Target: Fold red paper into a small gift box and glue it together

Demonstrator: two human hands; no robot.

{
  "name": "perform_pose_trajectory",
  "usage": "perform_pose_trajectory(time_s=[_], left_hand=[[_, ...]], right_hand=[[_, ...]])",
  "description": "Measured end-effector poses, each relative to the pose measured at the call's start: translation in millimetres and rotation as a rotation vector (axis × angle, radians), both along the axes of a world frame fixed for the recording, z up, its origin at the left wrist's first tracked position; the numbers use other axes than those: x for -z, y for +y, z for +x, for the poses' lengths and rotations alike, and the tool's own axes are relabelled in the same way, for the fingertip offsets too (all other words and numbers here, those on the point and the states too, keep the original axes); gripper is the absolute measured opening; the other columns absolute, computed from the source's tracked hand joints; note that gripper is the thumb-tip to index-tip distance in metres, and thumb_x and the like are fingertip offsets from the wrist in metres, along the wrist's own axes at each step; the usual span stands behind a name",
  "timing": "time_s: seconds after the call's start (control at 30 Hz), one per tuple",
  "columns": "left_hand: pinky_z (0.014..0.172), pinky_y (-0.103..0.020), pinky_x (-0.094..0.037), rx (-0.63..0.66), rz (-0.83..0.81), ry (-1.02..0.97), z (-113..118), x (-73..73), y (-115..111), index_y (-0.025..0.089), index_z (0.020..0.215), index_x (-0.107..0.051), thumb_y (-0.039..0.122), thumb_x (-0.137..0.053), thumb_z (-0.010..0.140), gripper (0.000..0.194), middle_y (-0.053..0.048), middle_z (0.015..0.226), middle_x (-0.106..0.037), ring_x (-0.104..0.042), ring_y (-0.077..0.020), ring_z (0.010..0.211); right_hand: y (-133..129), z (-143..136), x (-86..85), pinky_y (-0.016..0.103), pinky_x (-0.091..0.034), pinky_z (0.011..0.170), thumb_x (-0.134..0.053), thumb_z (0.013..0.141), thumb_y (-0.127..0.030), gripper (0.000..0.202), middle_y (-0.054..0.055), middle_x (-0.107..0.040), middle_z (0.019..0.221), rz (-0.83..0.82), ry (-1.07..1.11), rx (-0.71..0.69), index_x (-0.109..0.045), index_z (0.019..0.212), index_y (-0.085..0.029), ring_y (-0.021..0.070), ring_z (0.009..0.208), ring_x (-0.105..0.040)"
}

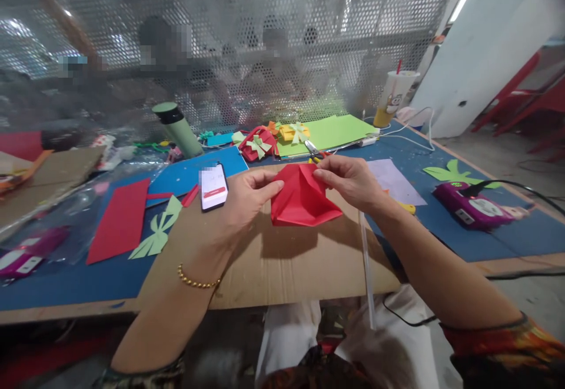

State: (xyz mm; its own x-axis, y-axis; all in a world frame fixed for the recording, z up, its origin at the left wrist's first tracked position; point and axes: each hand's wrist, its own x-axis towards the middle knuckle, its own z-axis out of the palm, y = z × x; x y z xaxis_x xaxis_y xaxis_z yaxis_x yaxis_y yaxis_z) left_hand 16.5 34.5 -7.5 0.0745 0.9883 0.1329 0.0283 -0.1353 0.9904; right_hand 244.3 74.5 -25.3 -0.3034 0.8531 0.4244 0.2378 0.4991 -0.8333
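Note:
A folded piece of red paper [304, 200] is held up between both hands, above a sheet of brown cardboard [265, 283]. My left hand [253, 195] pinches its left edge between thumb and fingers. On the opposite side, my right hand [346, 180] grips the paper near its upper right corner. The paper has creases and a hollow fold facing me, and its shadow falls on the cardboard. Just behind it lie pliers [314, 153] with yellow and red handles, partly covered by the right hand. A clear glue stick [367, 271] juts over the table's front edge.
Left of the cardboard are a phone [214, 188], red paper [119, 218] and a green paper bow [159, 229]. Finished-looking paper flowers [260, 142], green sheets [331, 133], a tumbler [179, 130] and a drink cup [395, 99] stand behind. A purple power strip [472, 205] with cables sits right.

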Motion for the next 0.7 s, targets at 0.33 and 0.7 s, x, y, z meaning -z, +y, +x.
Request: perform_pose_trajectory(time_s=[0.33, 0.7], left_hand=[[0.078, -0.032, -0.057, 0.057, -0.022, -0.003, 2.5, 5.0, -0.9, 0.016, 0.096, -0.083, 0.037, -0.092, 0.065, 0.039, -0.008, 0.096, -0.081, -0.071, -0.0203, 0.086], [0.076, -0.031, -0.056, 0.052, -0.024, -0.002, 3.0, 5.8, 1.2, 0.016, 0.094, -0.082, 0.031, -0.09, 0.064, 0.035, -0.007, 0.094, -0.08, -0.069, -0.0195, 0.084]], right_hand=[[1.1, 2.0, 0.4, 0.029, -0.039, 0.055, -0.07, 0.087, -0.056, 0.039, -0.002, -0.057, 0.061, 0.026, -0.018, 0.036, -0.062, 0.073, -0.02, 0.012, 0.057, -0.049], [0.1, 2.5, 1.2, 0.029, -0.037, 0.057, -0.066, 0.089, -0.05, 0.035, -0.001, -0.058, 0.063, 0.045, -0.062, 0.04, -0.062, 0.074, -0.019, 0.0122, 0.058, -0.049]])
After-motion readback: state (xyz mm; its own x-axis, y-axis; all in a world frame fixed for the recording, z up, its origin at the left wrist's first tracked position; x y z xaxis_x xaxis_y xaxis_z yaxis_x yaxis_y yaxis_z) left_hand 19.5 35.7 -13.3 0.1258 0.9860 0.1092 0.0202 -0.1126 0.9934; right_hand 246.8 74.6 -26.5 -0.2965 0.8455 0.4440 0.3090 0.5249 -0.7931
